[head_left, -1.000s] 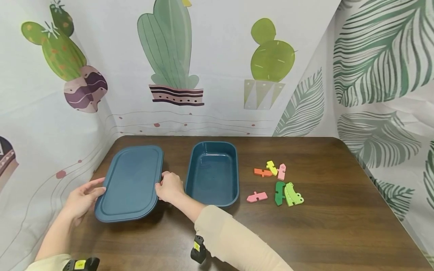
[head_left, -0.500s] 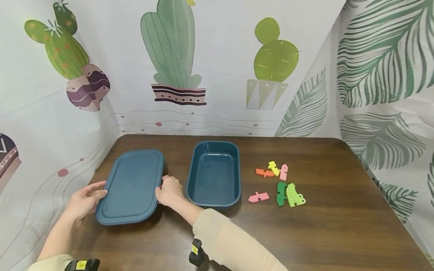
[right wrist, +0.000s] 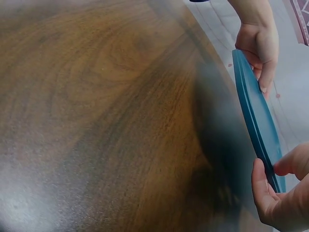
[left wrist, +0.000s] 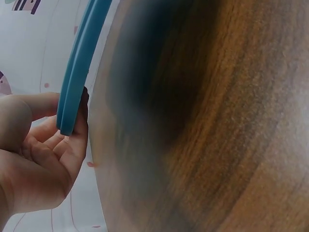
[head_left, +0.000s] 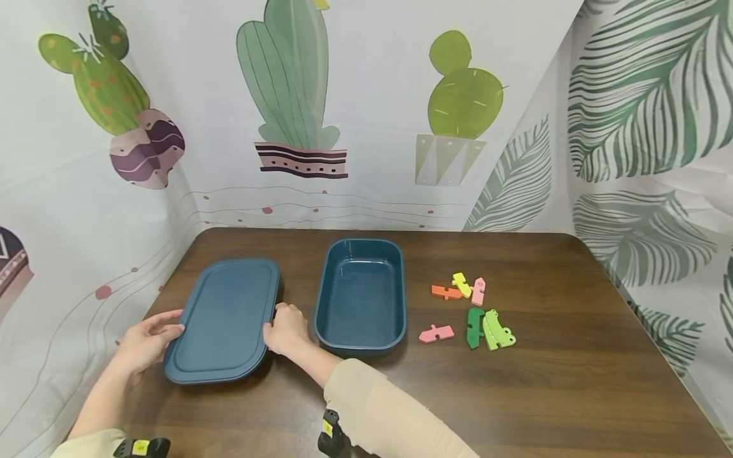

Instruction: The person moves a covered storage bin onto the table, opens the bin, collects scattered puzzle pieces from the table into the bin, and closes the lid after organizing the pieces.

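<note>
over the left part of the table (head_left: 544,388), the blue lid (head_left: 223,321) is held off the wood, its long axis running away from the person and leaning slightly right. the left hand (head_left: 144,342) pinches its left edge, the right hand (head_left: 288,329) its right. wood shows beyond its far end; rightward, a narrow gap parts it from the blue container (head_left: 361,305).

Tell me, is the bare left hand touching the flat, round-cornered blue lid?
Touching: the left wrist view shows the bare left hand pinching the flat blue lid by its edge, thumb on one side, fingers on the other.
</note>
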Motion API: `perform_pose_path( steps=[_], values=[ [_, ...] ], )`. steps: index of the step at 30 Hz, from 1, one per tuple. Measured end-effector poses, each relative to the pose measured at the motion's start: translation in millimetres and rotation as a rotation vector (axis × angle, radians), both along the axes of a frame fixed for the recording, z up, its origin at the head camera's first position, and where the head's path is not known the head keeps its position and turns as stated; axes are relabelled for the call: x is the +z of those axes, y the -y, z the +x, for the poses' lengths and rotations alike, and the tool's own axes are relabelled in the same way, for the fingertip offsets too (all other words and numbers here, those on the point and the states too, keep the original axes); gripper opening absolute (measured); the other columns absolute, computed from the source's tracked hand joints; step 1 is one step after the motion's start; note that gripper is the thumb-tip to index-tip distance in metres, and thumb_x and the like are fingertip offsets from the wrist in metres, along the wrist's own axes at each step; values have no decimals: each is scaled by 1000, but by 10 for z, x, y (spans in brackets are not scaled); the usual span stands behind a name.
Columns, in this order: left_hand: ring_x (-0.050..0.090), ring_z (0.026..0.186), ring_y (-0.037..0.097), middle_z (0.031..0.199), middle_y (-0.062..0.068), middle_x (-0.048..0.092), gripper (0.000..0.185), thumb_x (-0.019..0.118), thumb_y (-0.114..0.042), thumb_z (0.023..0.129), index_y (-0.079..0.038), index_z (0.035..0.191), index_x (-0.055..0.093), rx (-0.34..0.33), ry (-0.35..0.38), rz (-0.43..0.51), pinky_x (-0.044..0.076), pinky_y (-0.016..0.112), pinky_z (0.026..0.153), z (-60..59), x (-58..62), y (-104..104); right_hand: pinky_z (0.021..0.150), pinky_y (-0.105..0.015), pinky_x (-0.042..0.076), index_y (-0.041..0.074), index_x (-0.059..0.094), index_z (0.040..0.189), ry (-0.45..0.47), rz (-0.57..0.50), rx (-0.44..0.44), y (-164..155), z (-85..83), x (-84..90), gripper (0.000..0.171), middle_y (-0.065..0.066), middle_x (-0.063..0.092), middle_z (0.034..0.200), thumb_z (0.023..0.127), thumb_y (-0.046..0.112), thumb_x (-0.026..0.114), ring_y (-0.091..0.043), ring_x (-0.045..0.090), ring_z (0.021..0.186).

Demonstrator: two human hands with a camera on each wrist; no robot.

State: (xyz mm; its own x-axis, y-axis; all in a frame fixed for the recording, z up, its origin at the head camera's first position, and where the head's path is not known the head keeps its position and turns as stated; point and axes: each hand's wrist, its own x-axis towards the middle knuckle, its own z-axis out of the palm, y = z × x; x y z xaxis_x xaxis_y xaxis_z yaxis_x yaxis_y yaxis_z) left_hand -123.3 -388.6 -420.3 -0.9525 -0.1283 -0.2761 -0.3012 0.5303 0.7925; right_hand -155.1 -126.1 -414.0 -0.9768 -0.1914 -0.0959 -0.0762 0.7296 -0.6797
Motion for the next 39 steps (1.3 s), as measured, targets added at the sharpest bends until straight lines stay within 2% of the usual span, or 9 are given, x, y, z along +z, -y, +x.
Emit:
perform_pose_path(
  steps=[3,10,15,20,27,39],
  values=[
    [48,69,5,96,-8,62,59,54,-33,92,0,137,34,8,-7,-11,47,28,55,-10,-5,-12,90,-33,45,5,58,120,13,-8,-2,-1,6,-17,38,-10,61,103,85,19,61,-22,58,103],
    [48,81,10,112,15,60,61,51,-35,94,1,139,32,-10,34,-63,49,30,66,-15,-30,-23,90,-31,46,4,57,119,39,2,-12,5,15,-82,38,-10,60,103,84,20,61,-22,59,99],
    [48,76,9,103,8,61,60,51,-33,94,2,139,33,-13,33,-65,47,30,62,-26,-66,-28,88,-31,47,4,58,118,38,10,-16,0,37,-107,38,-11,60,102,84,19,62,-24,59,99],
    [49,72,8,95,3,60,59,52,-30,94,2,139,31,-17,48,-39,47,30,60,-34,-110,-32,90,-33,46,4,56,121,75,1,-27,-4,67,-107,39,-12,58,107,85,18,62,-27,58,102],
    [50,74,10,99,7,60,58,52,-28,94,2,139,32,-18,54,-38,49,30,63,-54,-151,-35,90,-34,47,5,55,123,95,0,-42,-3,72,-120,40,-12,58,110,85,18,61,-29,57,103],
    [49,75,12,96,8,59,57,52,-29,93,0,138,34,-22,58,-78,48,31,63,-72,-164,-82,83,-28,49,3,57,120,63,31,-34,-38,65,-176,39,-13,58,107,85,17,61,-26,59,100]
  ],
)
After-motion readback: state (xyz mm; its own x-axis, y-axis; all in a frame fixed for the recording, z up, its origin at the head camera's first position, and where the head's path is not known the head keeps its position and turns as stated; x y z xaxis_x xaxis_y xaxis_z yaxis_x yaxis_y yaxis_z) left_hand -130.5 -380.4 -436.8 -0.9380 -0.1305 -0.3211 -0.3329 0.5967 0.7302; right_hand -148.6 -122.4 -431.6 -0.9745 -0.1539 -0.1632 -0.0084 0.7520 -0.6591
